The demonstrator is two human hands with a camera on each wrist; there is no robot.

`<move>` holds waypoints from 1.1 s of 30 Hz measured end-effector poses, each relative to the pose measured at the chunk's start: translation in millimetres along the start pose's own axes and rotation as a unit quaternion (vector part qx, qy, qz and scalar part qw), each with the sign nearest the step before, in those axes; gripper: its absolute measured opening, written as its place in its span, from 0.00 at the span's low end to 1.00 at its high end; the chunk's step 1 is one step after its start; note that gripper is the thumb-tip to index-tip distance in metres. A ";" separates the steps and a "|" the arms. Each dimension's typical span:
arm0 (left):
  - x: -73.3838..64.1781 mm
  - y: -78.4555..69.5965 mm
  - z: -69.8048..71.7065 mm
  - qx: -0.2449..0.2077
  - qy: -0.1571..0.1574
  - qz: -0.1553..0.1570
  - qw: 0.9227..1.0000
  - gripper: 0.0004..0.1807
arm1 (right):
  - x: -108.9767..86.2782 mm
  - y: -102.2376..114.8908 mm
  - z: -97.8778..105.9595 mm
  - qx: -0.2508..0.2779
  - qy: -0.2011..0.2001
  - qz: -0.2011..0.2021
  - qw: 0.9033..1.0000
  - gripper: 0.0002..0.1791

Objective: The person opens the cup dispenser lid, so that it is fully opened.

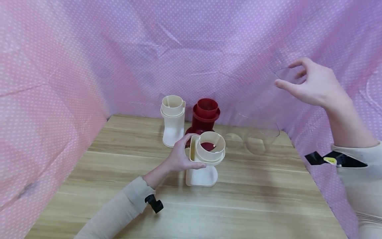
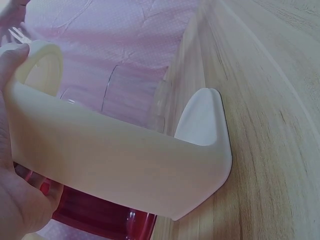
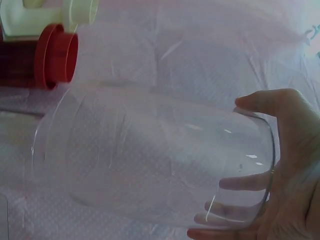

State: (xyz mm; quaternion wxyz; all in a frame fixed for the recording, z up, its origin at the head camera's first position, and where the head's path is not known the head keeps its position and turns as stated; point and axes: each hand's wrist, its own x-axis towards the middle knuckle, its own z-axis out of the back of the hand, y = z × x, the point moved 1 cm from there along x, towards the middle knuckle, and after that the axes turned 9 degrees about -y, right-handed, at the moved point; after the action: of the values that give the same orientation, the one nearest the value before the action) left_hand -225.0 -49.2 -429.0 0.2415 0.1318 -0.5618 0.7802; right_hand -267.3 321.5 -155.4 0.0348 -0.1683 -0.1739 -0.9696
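Observation:
My left hand [image 1: 182, 156] grips a cream plastic stand [image 1: 200, 176] near its top, which carries a round collar over a flat foot. The left wrist view shows the stand's smooth back [image 2: 100, 145] and its foot on the table. Raised at the right, my right hand [image 1: 320, 83] holds a clear plastic container [image 3: 145, 155] by one end, thumb and fingers spread about the rim. In the head view that container is barely visible. Behind the held stand are a second cream stand [image 1: 173, 127] and a dark red one [image 1: 206, 116], the red one partly hidden.
Clear containers [image 1: 258, 141] stand on the wooden table [image 1: 238, 212], right of the stands; their outlines are faint and I cannot tell how many. Pink dotted cloth [image 1: 203, 59] hangs behind the table and along its sides.

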 end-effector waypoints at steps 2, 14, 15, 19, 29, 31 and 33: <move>0.3 0.3 -0.4 0.002 0.000 0.001 1.000 0.54 | 4.6 -10.9 0.9 -0.027 0.014 -0.012 0.999 0.52; -0.7 -1.1 -0.2 -0.012 0.002 0.015 1.000 0.53 | 20.3 -75.1 -3.8 -0.085 0.033 -0.100 0.991 0.65; -0.8 -1.4 -0.2 -0.012 0.003 0.016 1.000 0.53 | 20.5 -79.6 -4.7 -0.085 0.034 -0.105 0.990 0.65; -1.9 -2.1 -0.2 -0.013 0.005 0.022 1.000 0.53 | 20.0 -94.9 -9.1 -0.089 0.035 -0.123 0.988 0.67; -3.6 -3.2 -1.2 -0.010 0.006 0.024 1.000 0.54 | 20.0 -126.5 -24.8 -0.103 0.027 -0.138 0.985 0.69; -3.8 -3.0 -1.5 -0.008 0.006 0.025 1.000 0.54 | 19.1 -132.1 -29.4 -0.104 0.030 -0.140 0.984 0.70; -3.6 -2.3 -2.1 -0.008 0.007 0.024 1.000 0.54 | 18.7 -137.7 -33.9 -0.107 0.030 -0.141 0.984 0.71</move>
State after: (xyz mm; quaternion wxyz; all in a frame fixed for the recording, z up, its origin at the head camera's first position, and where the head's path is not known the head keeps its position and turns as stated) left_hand -220.6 -47.5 -429.6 0.2272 0.1110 -0.5694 0.7822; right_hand -313.0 438.5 -223.8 -0.1156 -0.1153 -0.0906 -0.9824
